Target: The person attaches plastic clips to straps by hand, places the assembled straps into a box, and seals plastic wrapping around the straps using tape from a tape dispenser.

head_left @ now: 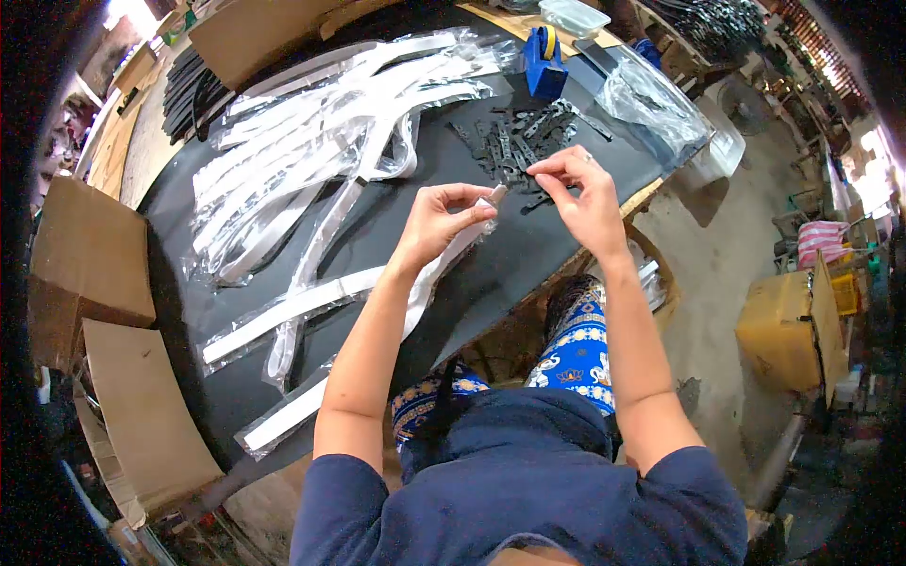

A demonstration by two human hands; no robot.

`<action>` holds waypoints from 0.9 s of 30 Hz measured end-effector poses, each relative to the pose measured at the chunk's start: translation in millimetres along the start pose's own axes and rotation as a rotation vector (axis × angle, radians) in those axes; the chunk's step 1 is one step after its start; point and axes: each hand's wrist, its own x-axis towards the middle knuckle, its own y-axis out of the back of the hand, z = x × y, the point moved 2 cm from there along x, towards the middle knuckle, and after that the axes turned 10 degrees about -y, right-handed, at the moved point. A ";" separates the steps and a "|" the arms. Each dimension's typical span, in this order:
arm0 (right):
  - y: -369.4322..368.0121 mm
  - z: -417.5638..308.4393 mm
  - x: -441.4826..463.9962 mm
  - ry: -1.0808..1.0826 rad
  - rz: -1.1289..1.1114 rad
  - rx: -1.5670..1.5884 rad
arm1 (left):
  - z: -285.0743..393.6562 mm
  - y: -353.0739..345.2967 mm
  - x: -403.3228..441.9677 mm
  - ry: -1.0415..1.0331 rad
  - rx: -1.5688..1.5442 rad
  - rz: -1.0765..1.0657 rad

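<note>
My left hand (445, 219) pinches the end of a white strap (436, 274) in a clear plastic sleeve. The strap hangs from the fingers and curves down under my left forearm onto the table. Just to the right, my right hand (583, 200) is closed, thumb and fingertips together, at the near edge of a pile of small black clips (510, 146). Whether one of the clips is between those fingertips, I cannot make out. More white straps in clear sleeves (311, 141) lie heaped across the far left of the table.
The black tabletop (491, 283) has a curved edge near my legs. A blue tape dispenser (545, 66) stands behind the clips, with clear plastic bags (651, 104) to its right. Cardboard boxes (90, 250) line the left side. A yellowish carton (788, 325) sits at right.
</note>
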 end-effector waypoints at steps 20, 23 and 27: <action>-24.3 27.0 -0.2 -0.183 -0.334 0.015 | 14.1 -13.7 -0.7 -0.194 0.275 -0.065; -25.7 23.7 -11.4 -0.202 -0.263 0.049 | 13.7 -23.0 -0.7 -0.242 0.254 -0.116; -16.4 26.6 -14.8 -0.230 -0.129 0.236 | 21.5 -20.2 -3.3 -0.129 0.123 -0.260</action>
